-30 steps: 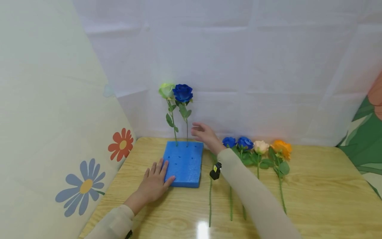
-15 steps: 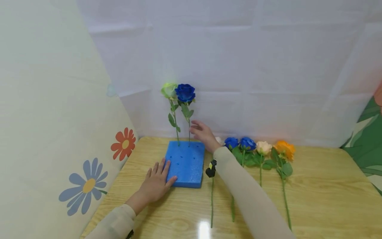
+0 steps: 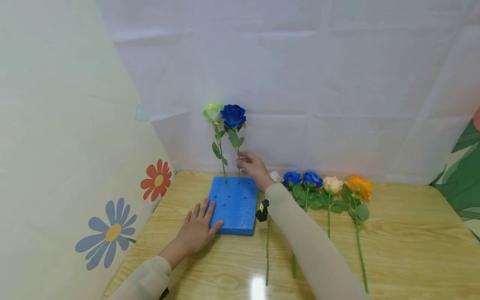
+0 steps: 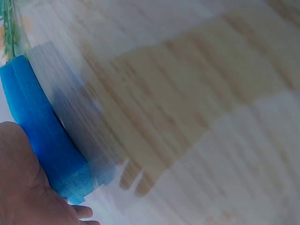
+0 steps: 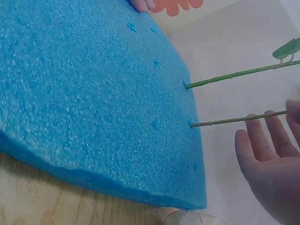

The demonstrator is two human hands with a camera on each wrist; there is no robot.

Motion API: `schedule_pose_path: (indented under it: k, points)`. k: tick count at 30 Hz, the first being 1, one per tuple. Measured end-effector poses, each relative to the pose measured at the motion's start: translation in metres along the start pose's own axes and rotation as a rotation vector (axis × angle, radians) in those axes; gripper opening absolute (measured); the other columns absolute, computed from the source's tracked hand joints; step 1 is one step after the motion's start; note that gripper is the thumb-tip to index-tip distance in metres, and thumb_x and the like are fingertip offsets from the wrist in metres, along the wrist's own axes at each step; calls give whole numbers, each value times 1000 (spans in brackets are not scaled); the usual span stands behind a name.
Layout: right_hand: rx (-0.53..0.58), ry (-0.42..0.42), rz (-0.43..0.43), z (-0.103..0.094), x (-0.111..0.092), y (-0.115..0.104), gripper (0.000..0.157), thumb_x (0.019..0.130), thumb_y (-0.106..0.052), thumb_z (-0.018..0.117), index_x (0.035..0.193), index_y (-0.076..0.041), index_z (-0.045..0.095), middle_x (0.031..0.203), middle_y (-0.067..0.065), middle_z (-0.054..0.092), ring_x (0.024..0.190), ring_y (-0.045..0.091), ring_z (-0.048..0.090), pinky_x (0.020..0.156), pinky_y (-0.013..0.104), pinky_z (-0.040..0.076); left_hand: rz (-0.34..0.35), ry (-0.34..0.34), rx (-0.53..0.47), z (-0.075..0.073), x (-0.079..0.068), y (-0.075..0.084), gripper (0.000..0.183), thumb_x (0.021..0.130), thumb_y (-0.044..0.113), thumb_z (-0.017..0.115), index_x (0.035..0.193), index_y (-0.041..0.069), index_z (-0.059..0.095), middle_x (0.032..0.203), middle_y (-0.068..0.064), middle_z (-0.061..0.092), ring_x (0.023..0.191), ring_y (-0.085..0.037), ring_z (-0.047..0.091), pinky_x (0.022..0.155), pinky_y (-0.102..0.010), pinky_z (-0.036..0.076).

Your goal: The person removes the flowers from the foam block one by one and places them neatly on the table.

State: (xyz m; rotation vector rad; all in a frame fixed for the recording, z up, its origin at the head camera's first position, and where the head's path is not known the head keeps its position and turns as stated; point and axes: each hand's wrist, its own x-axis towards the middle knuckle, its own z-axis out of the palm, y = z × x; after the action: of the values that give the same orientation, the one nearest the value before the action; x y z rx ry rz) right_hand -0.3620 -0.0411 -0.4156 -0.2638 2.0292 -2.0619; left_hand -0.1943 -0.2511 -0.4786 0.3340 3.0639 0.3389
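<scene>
My left hand (image 3: 195,231) lies flat with straight fingers against the left front edge of a blue foam block (image 3: 234,212). Two artificial roses stand upright in holes along its back: a pale green rose (image 3: 213,113) and a blue rose (image 3: 233,116). Partway up the blue rose's thin stem (image 5: 220,122), my right hand (image 3: 254,167) holds it between thumb and fingers. In the right wrist view, the fingers (image 5: 262,136) lie behind that stem and the thumb meets it at the frame's edge. Several small holes dot the foam's top.
Right of the block, more roses lie on the wooden table (image 3: 408,233): a white rose (image 3: 275,176), two blue roses (image 3: 313,179), a peach rose (image 3: 332,185) and an orange rose (image 3: 359,187). My right forearm covers some stems. A white cloth (image 3: 337,83) hangs behind.
My right hand has moved left to the blue rose's stem, and its fingers have come round it. The left hand stays on the block. The view has shifted slightly.
</scene>
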Motion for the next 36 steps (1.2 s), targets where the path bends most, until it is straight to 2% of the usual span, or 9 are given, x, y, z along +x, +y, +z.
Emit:
schedule_pose_path:
  k: [8, 18, 28, 36]
  points:
    - [11, 24, -35, 4, 1, 4, 40, 99, -5, 64, 139, -2, 59, 126, 17, 67, 114, 28, 65, 97, 40, 54, -2, -11, 13, -3, 0, 1, 84, 104, 62, 36, 161, 4, 19, 168, -23, 11, 150, -52, 15, 117, -70, 16]
    - [21, 38, -26, 6, 1, 7, 30, 101, -8, 63, 130, -3, 65, 123, 14, 68, 108, 24, 67, 96, 40, 55, -11, -20, 6, -1, 1, 1, 84, 104, 63, 35, 162, 4, 17, 168, -23, 9, 151, -52, 14, 117, -70, 14]
    - [17, 42, -77, 0, -3, -12, 30, 102, -12, 62, 130, -5, 66, 120, 10, 69, 109, 23, 68, 99, 43, 54, 0, -8, 8, -2, 1, 0, 83, 104, 62, 34, 161, 4, 19, 168, -23, 10, 151, -52, 15, 117, -70, 15]
    - [25, 23, -131, -9, -11, -21, 34, 99, -10, 66, 132, -5, 66, 112, 12, 70, 99, 22, 71, 94, 44, 57, 2, -2, 15, 0, 1, -1, 83, 104, 62, 34, 161, 3, 19, 167, -24, 11, 150, -52, 15, 117, -70, 14]
